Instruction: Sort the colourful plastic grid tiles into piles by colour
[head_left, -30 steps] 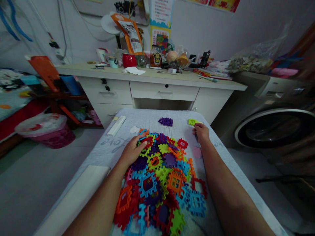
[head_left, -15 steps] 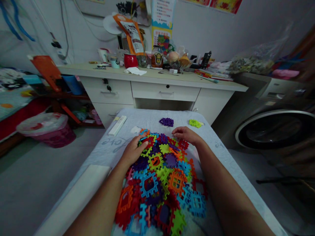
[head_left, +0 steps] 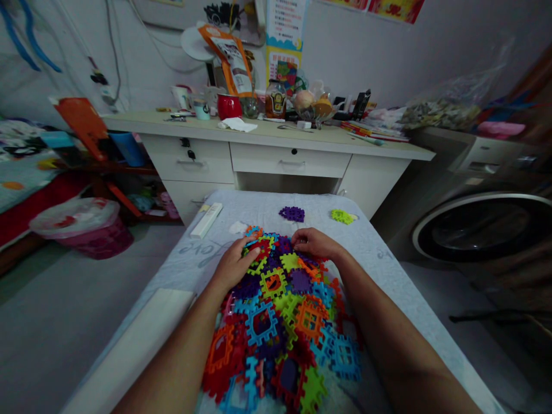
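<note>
A pile of colourful plastic interlocking blocks [head_left: 273,283] lies on the cloth-covered table, in red, orange, blue, green and purple. My left hand [head_left: 235,263] rests on the pile's upper left edge, thumb and fingers apart. Across the pile, my right hand [head_left: 318,244] is at the upper right, its fingers bent together beside purple blocks; whatever is in them is hidden. Beyond the pile sit a purple group of blocks [head_left: 292,214] and a yellow-green group of blocks [head_left: 342,216].
A white narrow box [head_left: 207,221] lies at the table's far left. Behind the table stands a white desk [head_left: 284,156] with a red pot [head_left: 229,107] and jars on top. A washing machine [head_left: 478,190] is at right, a pink bin [head_left: 92,230] at left.
My right hand has moved a little left and toward me over the upper part of the pile, its fingers more bent. The left hand has stayed in place.
</note>
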Tool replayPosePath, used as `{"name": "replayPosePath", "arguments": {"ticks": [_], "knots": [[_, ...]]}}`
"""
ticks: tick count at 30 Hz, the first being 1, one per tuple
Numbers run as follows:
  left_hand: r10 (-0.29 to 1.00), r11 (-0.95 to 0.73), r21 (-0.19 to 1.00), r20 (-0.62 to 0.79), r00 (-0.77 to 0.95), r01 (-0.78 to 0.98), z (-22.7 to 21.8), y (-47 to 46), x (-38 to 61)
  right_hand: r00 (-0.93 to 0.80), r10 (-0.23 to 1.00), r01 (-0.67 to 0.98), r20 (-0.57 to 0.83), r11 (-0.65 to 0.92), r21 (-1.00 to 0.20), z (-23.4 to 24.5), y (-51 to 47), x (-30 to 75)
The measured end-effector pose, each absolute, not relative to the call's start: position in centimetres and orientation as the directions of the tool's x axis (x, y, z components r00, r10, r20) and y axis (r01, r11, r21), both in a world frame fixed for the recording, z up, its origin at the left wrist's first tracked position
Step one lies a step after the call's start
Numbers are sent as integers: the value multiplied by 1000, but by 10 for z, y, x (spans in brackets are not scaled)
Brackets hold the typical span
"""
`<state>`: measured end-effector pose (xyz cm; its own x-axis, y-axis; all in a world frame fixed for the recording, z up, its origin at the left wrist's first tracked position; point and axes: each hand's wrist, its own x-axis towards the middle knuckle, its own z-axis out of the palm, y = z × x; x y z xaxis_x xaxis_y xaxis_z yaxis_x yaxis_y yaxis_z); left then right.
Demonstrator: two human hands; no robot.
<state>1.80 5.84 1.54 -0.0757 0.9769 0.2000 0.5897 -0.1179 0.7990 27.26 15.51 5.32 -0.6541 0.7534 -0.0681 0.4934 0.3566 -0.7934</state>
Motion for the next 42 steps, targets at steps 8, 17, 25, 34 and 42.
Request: {"name": "replayPosePath", "arguments": {"ticks": [8,17,25,34,42], "knots": [[978,-113,801,195,-78,589,17,58,19,-624,781,606,24,503,-616,50,158,272],[975,-113,794,203,-85,597,15,58,18,-619,785,670,35,550,-499,49,159,271],[974,-123,797,212,-83,591,16,59,18,-576,817,729,-13,507,-460,56,156,272],[975,-112,805,202,-92,583,19,57,19,-494,869,641,25,383,-665,61,165,289],[979,-124,819,194,-67,561,18,57,19,-343,933,483,109,275,-832,77,173,315]]}}
